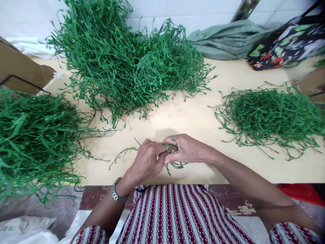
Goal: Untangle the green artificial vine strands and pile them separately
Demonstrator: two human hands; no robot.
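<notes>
Just below the frame's middle, the left hand [149,157] and right hand [186,149] pinch green stems [175,165]. They look light and bendy; a soft pinch mid-stem should do.

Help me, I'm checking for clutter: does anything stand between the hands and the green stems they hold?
Nothing visible does: the left hand and right hand touch the stems directly, and the large pile lies beyond them.

Left hand [148,157] apparently against curled right hand [186,149]
</notes>
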